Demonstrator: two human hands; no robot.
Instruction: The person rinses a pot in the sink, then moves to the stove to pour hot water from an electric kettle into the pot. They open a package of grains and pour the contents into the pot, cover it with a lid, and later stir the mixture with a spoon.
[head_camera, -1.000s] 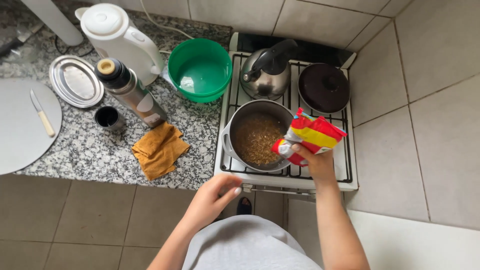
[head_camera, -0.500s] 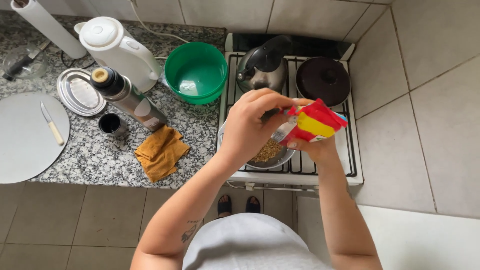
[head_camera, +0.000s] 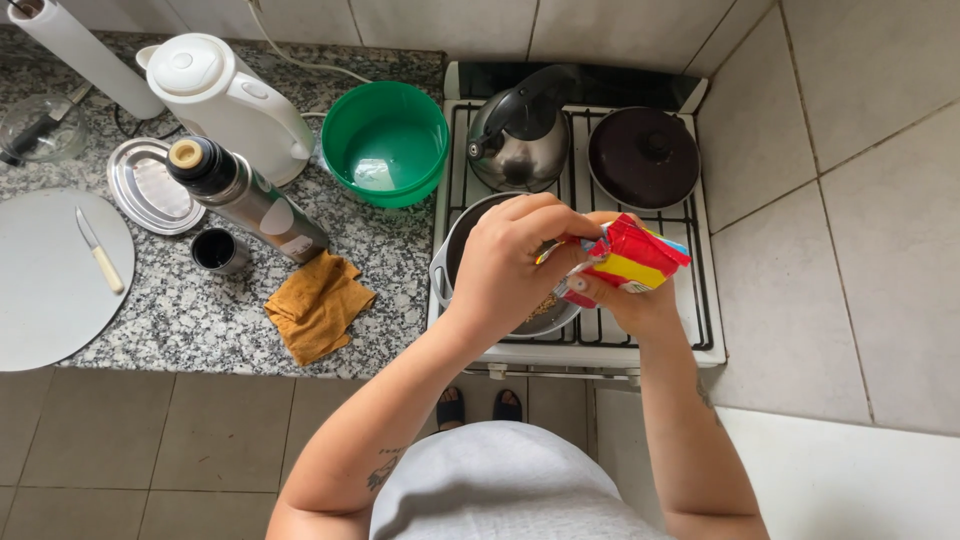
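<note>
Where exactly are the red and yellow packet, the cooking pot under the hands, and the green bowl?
red and yellow packet (head_camera: 630, 258), head view, on its yellow band.
cooking pot (head_camera: 455, 250), head view, on its left rim.
green bowl (head_camera: 340, 125), head view, on its left rim.

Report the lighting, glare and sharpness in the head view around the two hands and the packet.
Head view: soft, even daylight, faint shadows. Left hand and right hand on the red-and-yellow packet are sharp, without motion blur. Mild glare on the metal kettle and the green bowl; wide-angle bending at the tile edges.
</note>
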